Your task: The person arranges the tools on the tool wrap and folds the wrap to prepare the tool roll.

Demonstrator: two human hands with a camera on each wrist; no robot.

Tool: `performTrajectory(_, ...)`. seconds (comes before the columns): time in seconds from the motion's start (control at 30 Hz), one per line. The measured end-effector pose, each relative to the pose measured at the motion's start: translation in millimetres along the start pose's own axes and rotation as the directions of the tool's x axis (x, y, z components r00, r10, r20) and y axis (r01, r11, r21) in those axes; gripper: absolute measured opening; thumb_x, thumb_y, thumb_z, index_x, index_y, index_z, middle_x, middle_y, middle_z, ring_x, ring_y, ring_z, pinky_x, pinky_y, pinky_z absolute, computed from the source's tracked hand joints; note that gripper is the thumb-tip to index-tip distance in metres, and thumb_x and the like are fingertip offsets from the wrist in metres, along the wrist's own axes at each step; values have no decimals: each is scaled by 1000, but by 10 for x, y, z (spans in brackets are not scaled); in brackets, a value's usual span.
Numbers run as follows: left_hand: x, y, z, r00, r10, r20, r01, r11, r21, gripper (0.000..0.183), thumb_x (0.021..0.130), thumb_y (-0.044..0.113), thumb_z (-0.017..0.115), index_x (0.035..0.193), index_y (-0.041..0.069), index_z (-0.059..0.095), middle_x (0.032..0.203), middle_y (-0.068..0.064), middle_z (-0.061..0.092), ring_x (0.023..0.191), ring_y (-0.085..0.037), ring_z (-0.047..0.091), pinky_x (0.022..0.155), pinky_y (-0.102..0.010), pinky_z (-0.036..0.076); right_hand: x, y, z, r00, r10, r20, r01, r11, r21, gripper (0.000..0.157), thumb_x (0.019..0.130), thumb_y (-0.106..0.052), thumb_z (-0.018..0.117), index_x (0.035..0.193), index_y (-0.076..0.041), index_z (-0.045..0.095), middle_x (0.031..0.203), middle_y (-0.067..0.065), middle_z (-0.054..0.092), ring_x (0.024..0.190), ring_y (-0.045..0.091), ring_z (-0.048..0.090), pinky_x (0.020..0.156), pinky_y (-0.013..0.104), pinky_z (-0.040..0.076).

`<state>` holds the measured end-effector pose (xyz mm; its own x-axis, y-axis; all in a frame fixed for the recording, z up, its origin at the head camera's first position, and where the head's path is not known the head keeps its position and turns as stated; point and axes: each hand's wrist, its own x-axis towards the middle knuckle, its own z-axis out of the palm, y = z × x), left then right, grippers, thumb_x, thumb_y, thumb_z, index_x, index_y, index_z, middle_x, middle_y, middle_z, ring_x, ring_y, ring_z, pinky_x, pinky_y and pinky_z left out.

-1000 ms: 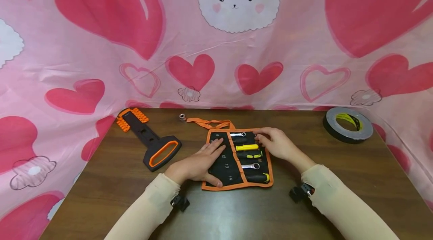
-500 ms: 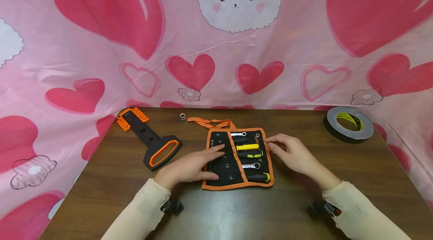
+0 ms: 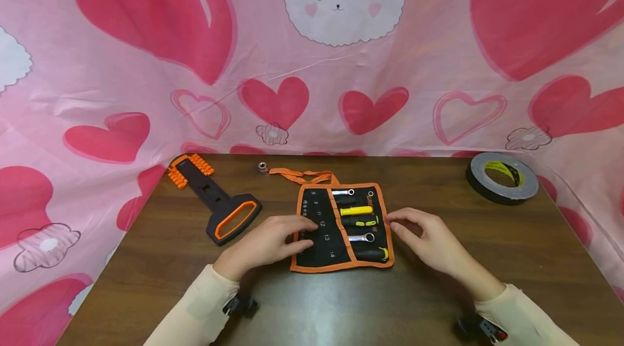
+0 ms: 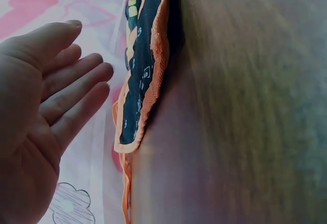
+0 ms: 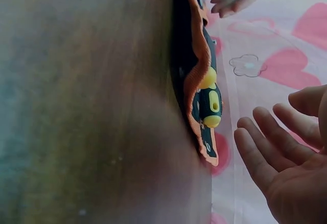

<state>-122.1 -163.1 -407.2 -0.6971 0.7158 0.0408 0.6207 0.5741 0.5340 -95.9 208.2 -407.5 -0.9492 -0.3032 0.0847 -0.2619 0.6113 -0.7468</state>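
A black tool pouch with orange trim lies flat on the table in the head view, with sizes printed on its left pocket. Tucked inside are a yellow handle, a black grip with yellow patches, a black handle with a yellow end and two ring-ended wrenches. My left hand hovers with relaxed fingers over the pouch's left edge; the left wrist view shows its palm bare. Beside the right edge is my right hand, fingers loosely bent, holding nothing in the right wrist view.
An orange strap trails from the pouch's top, with a small metal socket at its left end. A black and orange tool with a loop handle lies to the left. Back right sits a tape roll before the pink heart-print cloth.
My right hand has left the pouch's top right corner and drawn back toward me along its right edge. The left hand has lifted from the pocket and shifted left.
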Motion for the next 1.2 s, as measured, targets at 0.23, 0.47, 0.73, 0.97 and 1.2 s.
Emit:
performTrajectory(0.23,-50,56,-1,998,-60,34,61,998,-32,39,104,31,75,139,14,72,138,0,74,127,-16,71,108,-44,59,-131,4,29,1000,8,-5,-7,998,62,22,104,-17,74,126,-17,78,125,1,79,117,19,74,100,48,62)
performTrajectory(0.47,-115,88,50,995,-72,70,76,995,-60,40,103,31,76,140,16,71,141,4,72,131,-14,68,111,-43,57,-245,54,146,998,-45,42,38,987,157,31,99,-11,79,130,-10,76,129,7,77,116,8,72,96,23,61)
performTrajectory(0.73,-180,36,118,985,-49,167,66,994,-92,41,100,31,80,138,18,72,144,5,70,133,-11,66,113,-39,56,-298,90,196,983,22,180,-58,978,199,36,100,-18,79,135,-13,74,136,9,74,120,14,72,100,28,62)
performTrajectory(0.97,-210,7,123,971,-1,239,24,995,-97,36,98,23,82,133,17,76,152,7,64,140,-13,62,116,-37,53,-310,104,254,979,18,202,-46,990,131,36,96,-21,83,132,-17,77,138,9,72,120,13,70,100,29,60)
performTrajectory(1.2,-197,-4,116,968,45,246,-34,998,-49,28,99,17,81,127,16,78,150,4,65,137,-13,63,114,-34,55,-277,94,273,979,-13,203,3,999,52,37,93,-20,86,130,-19,76,136,5,72,120,16,71,101,29,60)
